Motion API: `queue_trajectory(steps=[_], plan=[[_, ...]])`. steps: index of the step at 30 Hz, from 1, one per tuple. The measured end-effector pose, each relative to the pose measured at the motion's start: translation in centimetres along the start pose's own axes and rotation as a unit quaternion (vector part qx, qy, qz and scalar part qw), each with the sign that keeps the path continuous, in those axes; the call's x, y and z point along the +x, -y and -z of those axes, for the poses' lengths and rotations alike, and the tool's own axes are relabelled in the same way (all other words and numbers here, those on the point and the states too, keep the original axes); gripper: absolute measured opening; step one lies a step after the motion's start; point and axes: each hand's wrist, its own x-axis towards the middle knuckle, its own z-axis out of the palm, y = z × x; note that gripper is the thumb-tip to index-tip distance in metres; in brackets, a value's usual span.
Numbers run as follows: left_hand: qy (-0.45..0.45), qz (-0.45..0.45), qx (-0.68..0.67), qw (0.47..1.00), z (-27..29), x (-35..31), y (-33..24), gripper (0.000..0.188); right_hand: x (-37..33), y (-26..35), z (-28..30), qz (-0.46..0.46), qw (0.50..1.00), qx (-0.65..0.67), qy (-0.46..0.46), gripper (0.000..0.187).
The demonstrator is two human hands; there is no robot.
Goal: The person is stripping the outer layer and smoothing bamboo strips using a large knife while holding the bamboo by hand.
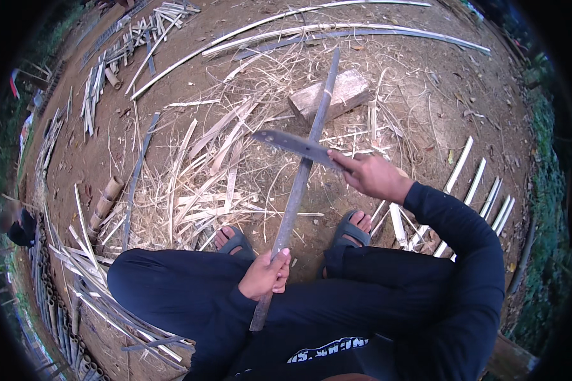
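My left hand [266, 275] is wrapped round the lower end of a long grey-brown bamboo strip [293, 206]. The strip slants up and away from my lap, its far part lying across a pale wooden block [343, 92]. In my closed right hand [376, 176] is a machete [292, 145], its handle mostly hidden by the fingers. The blade points left and crosses over the strip just on the near side of the block; whether it touches the strip I cannot tell.
Shavings and split bamboo pieces [225, 152] cover the ground around the block. Long strips [299, 28] lie beyond it, with a pile of cut slats [143, 38] at far left. A bamboo tube [108, 197] is at left; several pale strips [475, 181] lie at right.
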Motion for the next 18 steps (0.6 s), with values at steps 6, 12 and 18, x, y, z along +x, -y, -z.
queue_trajectory(steps=[6, 12, 18], plan=[[-0.121, -0.066, 0.227, 0.964, 0.1, -1.3, -1.0, 0.033, 0.3, 4.5, 1.8, 0.105, 0.992, -0.023, 0.062, 0.059], [-0.220, -0.229, 0.443, 0.838, 1.2, -3.0, 1.2, 0.031, 0.6, 0.8, 1.2, 0.060, 0.998, -0.011, 0.031, 0.059], [-0.222, -0.220, 0.455, 0.834, 0.5, -3.1, 0.0, 0.030, 1.5, -0.6, 1.4, 0.044, 0.999, 0.008, 0.016, 0.056]])
